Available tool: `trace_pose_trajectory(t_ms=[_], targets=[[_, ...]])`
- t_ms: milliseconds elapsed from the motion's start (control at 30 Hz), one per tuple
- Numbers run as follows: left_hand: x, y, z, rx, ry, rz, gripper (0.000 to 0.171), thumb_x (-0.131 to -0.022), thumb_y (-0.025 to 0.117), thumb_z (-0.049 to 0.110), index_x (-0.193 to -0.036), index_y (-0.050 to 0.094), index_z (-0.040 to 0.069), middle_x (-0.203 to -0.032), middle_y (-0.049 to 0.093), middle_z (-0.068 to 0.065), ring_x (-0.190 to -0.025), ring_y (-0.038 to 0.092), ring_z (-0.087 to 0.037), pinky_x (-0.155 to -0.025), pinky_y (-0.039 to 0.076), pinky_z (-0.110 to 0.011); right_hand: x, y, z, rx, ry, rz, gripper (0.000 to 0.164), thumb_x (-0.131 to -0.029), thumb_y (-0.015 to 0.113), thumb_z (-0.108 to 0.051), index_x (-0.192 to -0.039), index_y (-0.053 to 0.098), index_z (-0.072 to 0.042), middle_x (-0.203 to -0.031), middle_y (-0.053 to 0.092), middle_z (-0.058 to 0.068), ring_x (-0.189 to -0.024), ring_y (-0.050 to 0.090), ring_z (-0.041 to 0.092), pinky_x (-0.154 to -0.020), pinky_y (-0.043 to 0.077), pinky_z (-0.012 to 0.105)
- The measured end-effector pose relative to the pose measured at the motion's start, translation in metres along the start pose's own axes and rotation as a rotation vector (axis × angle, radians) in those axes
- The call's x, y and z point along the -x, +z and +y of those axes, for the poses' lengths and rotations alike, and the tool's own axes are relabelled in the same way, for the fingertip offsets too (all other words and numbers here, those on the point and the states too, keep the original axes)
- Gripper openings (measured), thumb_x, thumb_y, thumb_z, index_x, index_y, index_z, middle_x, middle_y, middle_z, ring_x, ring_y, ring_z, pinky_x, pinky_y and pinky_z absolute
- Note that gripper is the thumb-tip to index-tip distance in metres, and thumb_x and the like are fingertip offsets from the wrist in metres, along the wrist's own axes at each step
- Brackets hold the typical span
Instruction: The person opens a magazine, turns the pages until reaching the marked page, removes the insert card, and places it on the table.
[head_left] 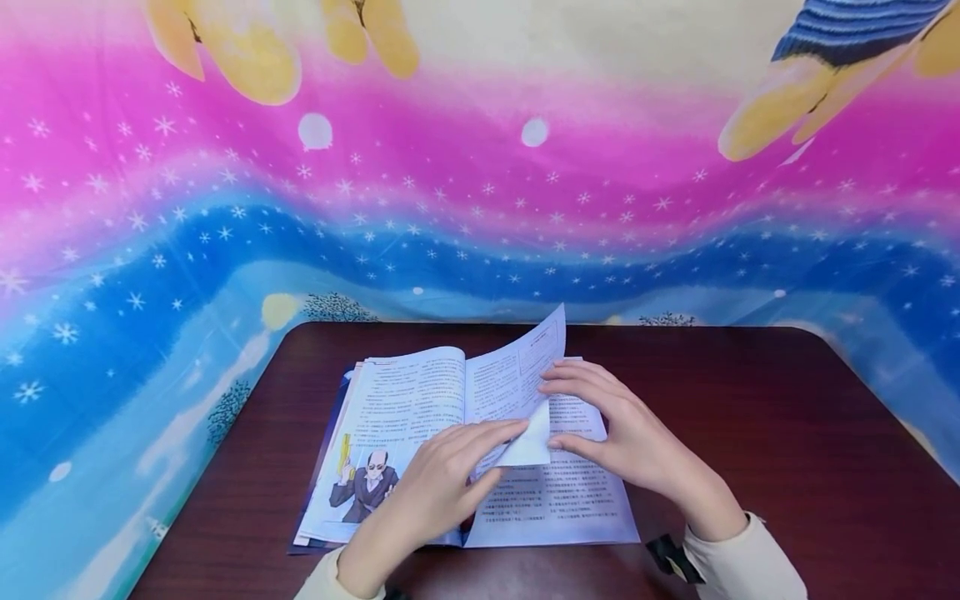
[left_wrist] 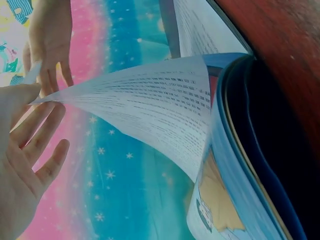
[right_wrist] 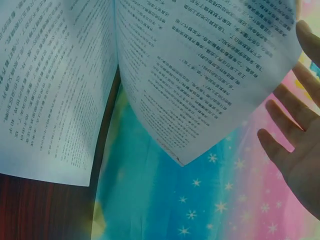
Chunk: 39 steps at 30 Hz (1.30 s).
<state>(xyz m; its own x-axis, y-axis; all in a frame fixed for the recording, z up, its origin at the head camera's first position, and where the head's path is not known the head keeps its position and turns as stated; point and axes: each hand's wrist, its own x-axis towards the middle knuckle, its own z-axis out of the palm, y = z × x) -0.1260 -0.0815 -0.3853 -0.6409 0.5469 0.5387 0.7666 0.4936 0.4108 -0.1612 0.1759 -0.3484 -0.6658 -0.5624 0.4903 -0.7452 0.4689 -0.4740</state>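
Note:
An open magazine [head_left: 555,517] lies on the table, with one printed page [head_left: 510,375] raised and curved above its right half. My left hand [head_left: 450,467] pinches the near part of that page between thumb and fingers, where a pale turned-over flap [head_left: 531,437] shows. On the page's outer edge, my right hand [head_left: 630,425] rests its fingers lightly, with the thumb apart from them beside the flap. The left wrist view shows the raised page [left_wrist: 150,95] narrowing toward the left fingers. From the right wrist, the page [right_wrist: 200,75] hangs with a corner pointing downward.
The dark wooden table [head_left: 750,433] extends on both sides of the magazine. A patterned cloth [head_left: 480,208] with snowflakes hangs behind and around it. The magazine's left page bears a drawn man in a dark suit [head_left: 371,487].

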Motion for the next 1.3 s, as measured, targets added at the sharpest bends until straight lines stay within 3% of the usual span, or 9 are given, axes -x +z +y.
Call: trace_pose_trajectory(t_ms=[433,833,1100,1200,1300], targets=[[0.02,-0.015,-0.015,-0.08,-0.108,0.063,0.052,-0.093,0.068,0.009,-0.141,0.056,0.024,-0.148,0.048,0.011,-0.125,0.056,-0.015,-0.091,0.053,-0.041,0.019,0.002,0.009,0.036,-0.014,0.031,0.052,-0.078,0.084,-0.009,-0.127,0.065,-0.014,-0.133,0.059,0.001,-0.128,0.05,0.02,-0.108,0.031,0.016],[0.047,-0.032,-0.03,-0.15,-0.199,0.117,0.067,-0.087,0.073,0.003,-0.146,0.051,0.025,-0.144,0.053,0.009,-0.124,0.057,-0.018,-0.089,0.054,-0.044,0.044,0.001,0.029,0.113,-0.02,0.038,0.047,-0.076,0.083,-0.003,-0.119,0.068,-0.015,-0.126,0.063,-0.001,-0.12,0.055,0.018,-0.105,0.029,0.01],[0.064,-0.043,-0.037,-0.188,-0.27,0.129,0.068,-0.083,0.078,0.003,-0.143,0.054,0.025,-0.14,0.056,0.009,-0.12,0.059,-0.014,-0.09,0.054,-0.039,0.058,0.001,0.036,0.151,0.049,0.001,0.044,-0.078,0.083,-0.007,-0.117,0.068,-0.02,-0.125,0.063,-0.005,-0.118,0.057,0.017,-0.103,0.029,0.008],[0.071,-0.045,-0.038,-0.198,-0.321,0.124,0.067,-0.082,0.079,0.003,-0.142,0.055,0.023,-0.134,0.061,0.005,-0.109,0.064,-0.012,-0.077,0.057,-0.031,0.064,0.001,0.039,0.173,0.064,-0.01,0.043,-0.078,0.083,-0.009,-0.117,0.068,-0.021,-0.124,0.063,-0.007,-0.117,0.057,0.017,-0.102,0.029,0.008],[0.079,-0.046,-0.038,-0.204,-0.385,0.111,0.069,-0.082,0.079,0.003,-0.142,0.053,0.024,-0.128,0.064,0.002,-0.097,0.065,-0.01,-0.061,0.049,-0.022,0.07,0.001,0.042,0.188,0.067,-0.018,0.042,-0.078,0.084,-0.009,-0.115,0.069,-0.021,-0.123,0.064,-0.007,-0.116,0.058,0.016,-0.102,0.029,0.007]])
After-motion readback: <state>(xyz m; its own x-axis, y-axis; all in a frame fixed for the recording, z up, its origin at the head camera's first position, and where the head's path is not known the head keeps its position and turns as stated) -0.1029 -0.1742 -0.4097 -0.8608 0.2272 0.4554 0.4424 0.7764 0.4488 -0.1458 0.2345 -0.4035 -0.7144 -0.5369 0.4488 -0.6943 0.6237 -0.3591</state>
